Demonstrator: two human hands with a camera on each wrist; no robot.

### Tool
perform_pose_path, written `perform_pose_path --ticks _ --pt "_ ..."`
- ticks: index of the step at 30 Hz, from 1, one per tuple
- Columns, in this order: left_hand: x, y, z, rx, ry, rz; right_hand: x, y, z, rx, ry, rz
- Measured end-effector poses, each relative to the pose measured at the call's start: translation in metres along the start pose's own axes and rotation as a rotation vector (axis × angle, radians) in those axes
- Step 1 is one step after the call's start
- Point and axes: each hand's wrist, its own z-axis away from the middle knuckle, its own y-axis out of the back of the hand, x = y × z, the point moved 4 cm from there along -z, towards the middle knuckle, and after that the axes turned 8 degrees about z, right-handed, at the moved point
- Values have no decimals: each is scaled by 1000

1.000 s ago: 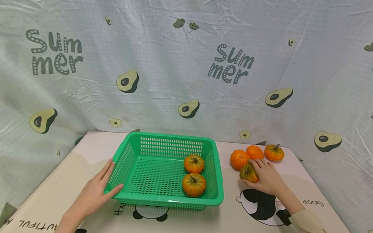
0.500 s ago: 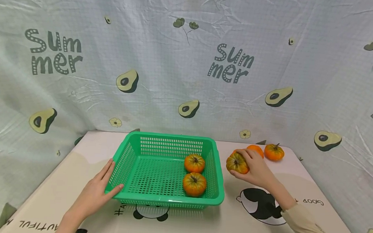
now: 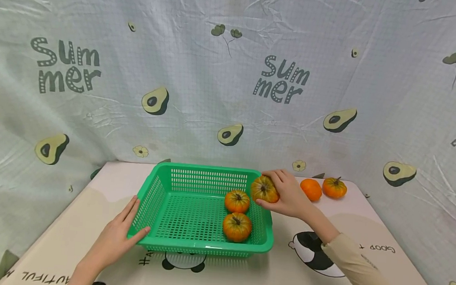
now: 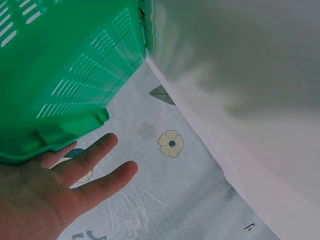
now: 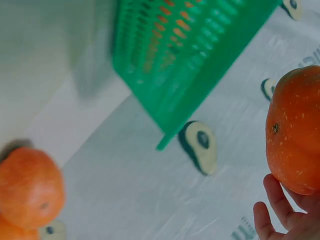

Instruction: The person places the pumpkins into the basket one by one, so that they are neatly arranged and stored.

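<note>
My right hand grips a small orange-green pumpkin over the right rim of a green plastic basket. In the right wrist view, the pumpkin shows its orange underside, with fingertips against it. Inside the basket, along its right side, sit two more small pumpkins, a rear one and a front one. My left hand rests at the basket's left front rim. Its fingers are spread and straight along the outer side, as the left wrist view also shows.
On the table, right of the basket, lie an orange round fruit and another small pumpkin with its stem up. A printed cloth hangs close behind and at both sides.
My right hand has lifted the pumpkin off the table and carried it left to the basket's right rim, now covering one orange fruit. The left hand and basket have stayed in place.
</note>
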Motion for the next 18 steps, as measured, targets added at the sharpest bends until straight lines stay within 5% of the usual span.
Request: perform_pose_path --ticks 10,18 --pt "0 0 0 -4 2 8 -27 -7 -40 -17 64 0" --pt "0 0 -1 7 2 -4 -45 -13 -66 -82 32 6"
